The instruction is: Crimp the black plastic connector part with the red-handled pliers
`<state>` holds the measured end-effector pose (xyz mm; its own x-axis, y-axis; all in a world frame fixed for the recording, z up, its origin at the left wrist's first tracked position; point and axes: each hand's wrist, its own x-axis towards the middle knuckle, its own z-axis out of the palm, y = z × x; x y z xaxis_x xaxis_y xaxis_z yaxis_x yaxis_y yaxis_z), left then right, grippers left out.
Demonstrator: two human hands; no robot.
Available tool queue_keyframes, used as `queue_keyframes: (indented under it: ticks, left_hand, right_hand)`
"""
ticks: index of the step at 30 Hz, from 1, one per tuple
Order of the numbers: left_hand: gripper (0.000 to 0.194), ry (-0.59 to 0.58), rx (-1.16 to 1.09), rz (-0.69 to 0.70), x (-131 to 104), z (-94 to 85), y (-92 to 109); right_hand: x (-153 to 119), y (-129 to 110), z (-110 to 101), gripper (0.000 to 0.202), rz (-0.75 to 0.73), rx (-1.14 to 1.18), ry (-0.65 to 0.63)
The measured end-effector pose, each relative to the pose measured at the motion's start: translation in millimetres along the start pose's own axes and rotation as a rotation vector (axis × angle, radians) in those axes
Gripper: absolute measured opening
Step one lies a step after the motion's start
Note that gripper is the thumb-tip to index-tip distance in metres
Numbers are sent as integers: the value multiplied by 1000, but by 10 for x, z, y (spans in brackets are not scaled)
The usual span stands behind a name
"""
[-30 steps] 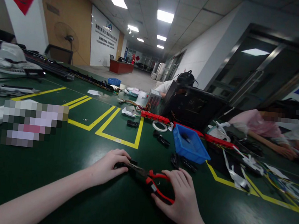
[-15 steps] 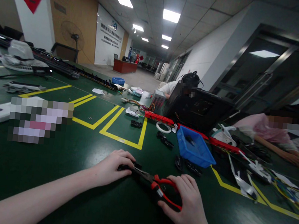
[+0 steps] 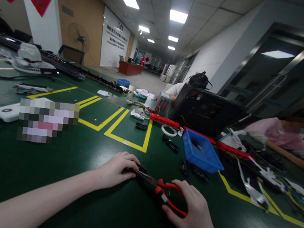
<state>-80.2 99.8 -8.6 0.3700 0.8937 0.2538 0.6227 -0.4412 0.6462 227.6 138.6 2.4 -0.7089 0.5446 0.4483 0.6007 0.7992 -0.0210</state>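
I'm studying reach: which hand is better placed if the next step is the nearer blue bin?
Right hand, probably: it is nearer the blue bin, though holding red-handled pliers; the left hand holds a black part.

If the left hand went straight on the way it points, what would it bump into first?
Probably the pliers, their tips right by the left hand, though depth is hard to judge.

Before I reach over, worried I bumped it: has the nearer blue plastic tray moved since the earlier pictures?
No. The tray keeps the same place, right of the middle yellow tape outline; only the whole view has shifted.
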Motion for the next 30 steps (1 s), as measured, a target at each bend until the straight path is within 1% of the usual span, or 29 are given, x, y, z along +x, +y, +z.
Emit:
queue_keyframes:
  ticks: [4,6,10,12,15,23,30]
  left_hand:
    - [15,-3,0,-6,2,1,6]
    - [15,-6,-1,-11,-1,-2,12]
    - [14,6,-16,-29,-15,-13,30]
    - [15,11,-23,-32,-17,-18,43]
    - [15,5,-25,-36,-12,-24,57]
    - [16,4,-20,-14,-16,-17,53]
    - [16,8,-34,-29,-13,-22,76]
  right_hand:
    - [-22,-1,52,48,107,89,-22]
    - [-14,-19,64,46,151,141,-55]
    - [34,-56,29,42,184,174,-125]
    - [59,-74,-6,43,176,149,-144]
    - [83,-99,-43,45,124,99,-145]
    - [70,-100,-10,52,48,15,-78]
    - [78,-119,-29,56,-10,-32,-6]
